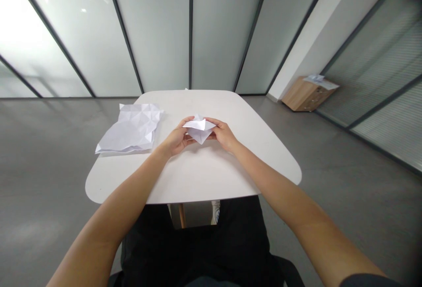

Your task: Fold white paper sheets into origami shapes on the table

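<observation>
A small folded white paper piece (pixel 199 129), with pointed sides and a point facing down toward me, is held between my two hands just above the table's middle. My left hand (pixel 178 139) grips its left side, thumb and fingers closed on the paper. On the right side, my right hand (pixel 224 135) pinches the other corner in the same way. Some fingertips are hidden behind the paper. To the left lies a stack of white paper sheets (pixel 132 131), the top one marked with many creases.
The white table (pixel 211 177) has rounded corners, and its front edge is close to my lap. At the far right a wooden cabinet (pixel 308 94) with papers on top stands by the wall. Frosted glass panels (pixel 158 32) rise behind the table.
</observation>
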`<act>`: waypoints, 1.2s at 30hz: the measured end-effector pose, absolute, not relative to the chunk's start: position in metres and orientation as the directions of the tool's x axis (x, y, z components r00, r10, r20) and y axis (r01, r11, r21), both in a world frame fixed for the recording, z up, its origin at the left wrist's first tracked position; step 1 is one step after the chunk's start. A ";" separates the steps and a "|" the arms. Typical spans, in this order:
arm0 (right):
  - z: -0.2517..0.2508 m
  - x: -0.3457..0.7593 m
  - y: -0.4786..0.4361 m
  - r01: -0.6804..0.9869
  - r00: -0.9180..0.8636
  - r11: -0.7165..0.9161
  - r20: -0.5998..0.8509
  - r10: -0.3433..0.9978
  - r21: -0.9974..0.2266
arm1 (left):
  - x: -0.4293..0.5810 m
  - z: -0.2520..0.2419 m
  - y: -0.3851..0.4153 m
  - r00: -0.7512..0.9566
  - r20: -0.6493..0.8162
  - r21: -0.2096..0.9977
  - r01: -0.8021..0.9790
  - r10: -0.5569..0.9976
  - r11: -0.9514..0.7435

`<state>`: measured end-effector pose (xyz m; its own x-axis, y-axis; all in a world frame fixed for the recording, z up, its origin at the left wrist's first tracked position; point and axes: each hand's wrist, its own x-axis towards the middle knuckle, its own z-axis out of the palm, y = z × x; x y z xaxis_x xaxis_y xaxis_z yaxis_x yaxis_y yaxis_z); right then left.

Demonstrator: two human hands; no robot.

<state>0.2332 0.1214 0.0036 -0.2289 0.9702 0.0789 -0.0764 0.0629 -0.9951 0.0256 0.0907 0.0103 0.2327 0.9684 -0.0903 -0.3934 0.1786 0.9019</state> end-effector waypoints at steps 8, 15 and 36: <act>0.000 0.233 0.117 0.015 -0.266 0.160 0.150 0.952 -0.987 | 0.031 0.003 0.089 0.199 -0.052 0.900 -0.415 0.979 0.132; -0.012 0.231 0.123 0.197 -0.165 0.232 0.201 0.966 -0.953 | 0.041 -0.004 0.089 0.194 0.027 0.905 -0.422 0.981 0.058; -0.005 0.225 0.116 -0.035 -0.234 0.092 0.098 0.967 -0.995 | 0.052 -0.008 0.087 0.114 0.054 0.945 -0.328 0.992 -0.014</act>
<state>0.2252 0.1158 -0.0051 -0.2340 0.9673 0.0979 -0.0350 0.0922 -0.9951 0.0525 0.0872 -0.0078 0.1142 0.9920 0.0539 -0.3280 -0.0135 0.9446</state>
